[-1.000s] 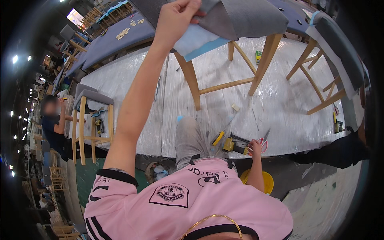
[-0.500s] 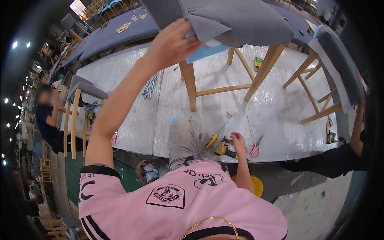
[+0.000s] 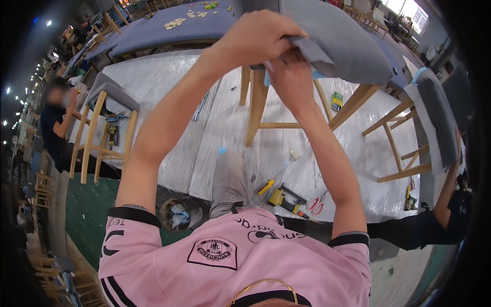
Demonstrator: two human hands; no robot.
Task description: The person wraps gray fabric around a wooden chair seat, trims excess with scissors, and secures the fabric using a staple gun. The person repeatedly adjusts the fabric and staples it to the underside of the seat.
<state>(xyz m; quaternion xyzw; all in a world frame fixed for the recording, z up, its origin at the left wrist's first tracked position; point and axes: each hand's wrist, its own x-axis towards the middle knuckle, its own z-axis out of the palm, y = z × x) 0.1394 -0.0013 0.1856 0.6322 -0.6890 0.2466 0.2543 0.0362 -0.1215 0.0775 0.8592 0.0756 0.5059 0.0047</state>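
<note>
Left hand (image 3: 260, 38) pinches loose grey cloth flap (image 3: 318, 57) on grey-upholstered wooden chair (image 3: 353, 46); right hand (image 3: 291, 82) beneath flap, grip unclear.

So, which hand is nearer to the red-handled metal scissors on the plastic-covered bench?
Right. The right hand is above and slightly left of the scissors in the picture; the left hand, pinching the grey fabric flap, is farther up and left.
</note>
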